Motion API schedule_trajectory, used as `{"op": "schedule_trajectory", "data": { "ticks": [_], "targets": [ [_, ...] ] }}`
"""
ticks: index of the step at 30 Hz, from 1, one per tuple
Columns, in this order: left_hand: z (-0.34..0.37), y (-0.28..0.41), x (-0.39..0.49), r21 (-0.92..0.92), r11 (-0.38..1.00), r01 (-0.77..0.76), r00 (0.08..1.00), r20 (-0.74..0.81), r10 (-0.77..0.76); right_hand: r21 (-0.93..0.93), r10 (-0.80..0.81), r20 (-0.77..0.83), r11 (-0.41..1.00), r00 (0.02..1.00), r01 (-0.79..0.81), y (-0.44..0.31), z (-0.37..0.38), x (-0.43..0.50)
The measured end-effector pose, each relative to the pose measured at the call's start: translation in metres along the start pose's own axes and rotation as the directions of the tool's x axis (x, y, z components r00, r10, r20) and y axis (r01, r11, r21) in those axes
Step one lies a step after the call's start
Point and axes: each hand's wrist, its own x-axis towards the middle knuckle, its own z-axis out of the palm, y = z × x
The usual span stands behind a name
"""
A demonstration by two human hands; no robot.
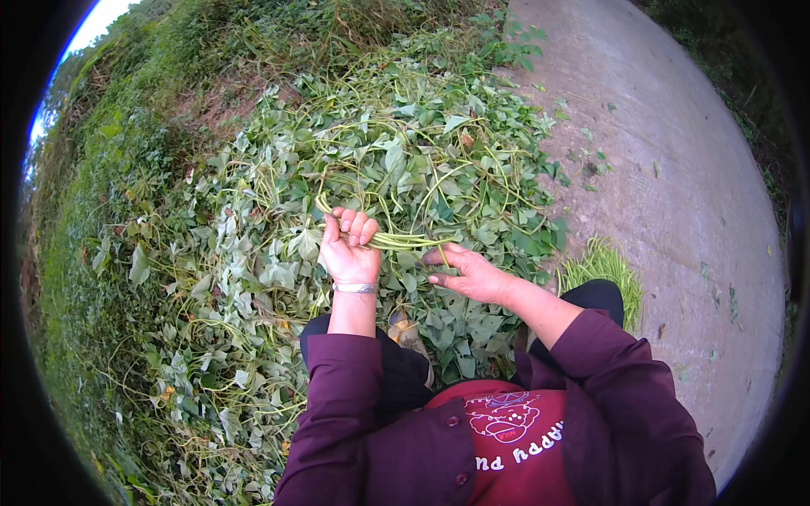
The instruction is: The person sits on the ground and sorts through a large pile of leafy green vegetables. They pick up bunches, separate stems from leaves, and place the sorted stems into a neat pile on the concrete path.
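My left hand [352,243], with a silver bracelet at its wrist, is closed around a bundle of long green stems [402,241]. The stems stick out on both sides of the fist. At the bundle's right end is my right hand [457,271], its thumb and fingers apart, with dark-stained fingertips. A stem tip [443,255] hangs by its fingers; whether they touch it I cannot tell. Under both hands spreads a wide heap of leafy green vines [392,158]. A pile of cut green stems [601,269] lies beside my right knee.
A concrete path [683,171] runs along the right, with scattered leaf bits on it. Dense weeds [114,209] cover the slope at the left. My shoe [408,335] stands among the vines below my hands.
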Motion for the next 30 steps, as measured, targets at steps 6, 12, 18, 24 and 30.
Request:
{"op": "schedule_trajectory", "data": {
  "ticks": [6,12,18,24,30],
  "targets": [
    [-0.001,0.001,0.000,0.065,0.997,-0.031,0.999,-0.019,0.032,0.252,0.234,0.150,0.930,0.961,-0.266,-0.011,-0.006,0.000],
    [-0.001,-0.006,-0.001,0.126,0.992,0.020,1.000,-0.022,-0.017,-0.024,0.062,-0.068,0.998,0.996,-0.063,-0.007,-0.005,0.000],
    [-0.003,-0.005,0.001,0.279,0.960,-0.022,1.000,-0.011,0.026,-0.402,0.273,-0.002,0.881,0.962,-0.251,-0.021,-0.017,-0.008],
    [-0.007,-0.034,0.003,0.492,0.867,0.077,0.997,-0.016,-0.079,-0.298,-0.043,-0.421,0.950,0.906,-0.093,-0.047,-0.055,0.004],
    [0.007,-0.108,0.009,0.549,0.786,0.286,0.957,-0.116,-0.268,-0.140,0.050,-0.247,0.986,0.968,-0.086,-0.035,-0.059,0.032]
  ]
}}
